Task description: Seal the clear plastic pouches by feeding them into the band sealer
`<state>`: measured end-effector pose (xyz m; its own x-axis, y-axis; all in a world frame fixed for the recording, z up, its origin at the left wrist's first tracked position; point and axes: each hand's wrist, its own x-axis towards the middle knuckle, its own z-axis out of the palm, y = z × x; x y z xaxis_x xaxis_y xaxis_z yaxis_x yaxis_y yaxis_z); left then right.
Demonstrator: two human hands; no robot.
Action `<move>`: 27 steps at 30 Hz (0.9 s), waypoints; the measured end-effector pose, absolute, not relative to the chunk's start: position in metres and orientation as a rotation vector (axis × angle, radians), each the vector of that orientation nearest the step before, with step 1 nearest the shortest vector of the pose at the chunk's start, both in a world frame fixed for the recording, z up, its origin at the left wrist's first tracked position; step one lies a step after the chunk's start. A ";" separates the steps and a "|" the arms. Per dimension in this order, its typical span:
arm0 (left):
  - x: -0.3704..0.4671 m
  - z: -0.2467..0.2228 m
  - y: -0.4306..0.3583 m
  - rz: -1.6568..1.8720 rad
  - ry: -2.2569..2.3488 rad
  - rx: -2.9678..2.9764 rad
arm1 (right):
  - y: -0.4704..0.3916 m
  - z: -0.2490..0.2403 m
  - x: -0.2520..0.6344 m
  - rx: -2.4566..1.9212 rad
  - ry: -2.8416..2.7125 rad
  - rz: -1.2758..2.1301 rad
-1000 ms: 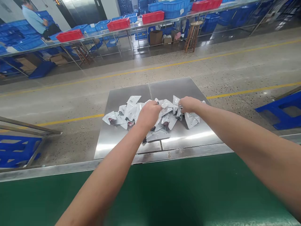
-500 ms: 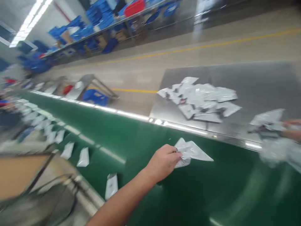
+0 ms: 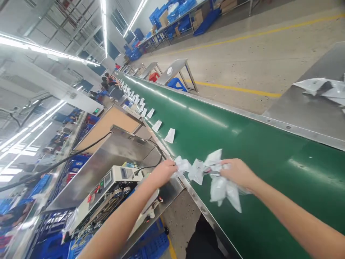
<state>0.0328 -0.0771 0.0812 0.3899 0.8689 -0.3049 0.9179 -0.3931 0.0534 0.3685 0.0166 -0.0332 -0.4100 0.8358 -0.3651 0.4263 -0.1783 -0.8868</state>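
Observation:
My left hand [image 3: 165, 171] is closed on a crumpled white plastic packet [image 3: 182, 165] at the near edge of the green conveyor belt [image 3: 258, 169]. Over the belt, my right hand [image 3: 237, 172] grips a bunch of white packets [image 3: 219, 189], some hanging below the fingers. Between the two hands is another white packet [image 3: 197, 172], its outer end close to the left hand's packet; whether they touch I cannot tell. Single white packets [image 3: 170, 135] lie spaced along the belt's near side, running away in a row.
A sealing machine [image 3: 118, 187] with a control panel stands left of the belt. Across it, a metal table [image 3: 302, 108] holds more white packets [image 3: 331, 90]. Farther along are small metal tables [image 3: 175, 68], a blue stool [image 3: 176, 84] and people [image 3: 109, 81] beside the belt.
The view has swung left along the belt. My right hand has come from the far metal table to above the belt with packets. My left hand has moved to the near edge.

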 end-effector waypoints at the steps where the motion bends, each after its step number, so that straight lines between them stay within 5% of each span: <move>1: 0.000 0.088 -0.081 -0.435 1.650 2.391 | 0.014 -0.026 0.327 -1.379 -1.787 1.684; 13: -0.260 0.082 -0.058 -1.125 1.819 2.115 | 0.002 -0.024 -0.101 -1.218 -2.074 1.491; 20: -0.294 0.031 -0.072 -1.228 1.928 1.842 | -0.034 -0.075 -0.156 -1.048 -2.088 1.519; 27: -0.289 0.052 -0.069 -1.048 2.104 1.705 | -0.047 -0.097 -0.131 -0.841 -2.156 1.564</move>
<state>-0.2890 -0.0690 0.0525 -0.2918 0.7538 -0.5887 0.9241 0.0632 -0.3770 -0.1305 -0.0473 -0.0974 -0.7640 0.6421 -0.0635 0.2597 0.2160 -0.9412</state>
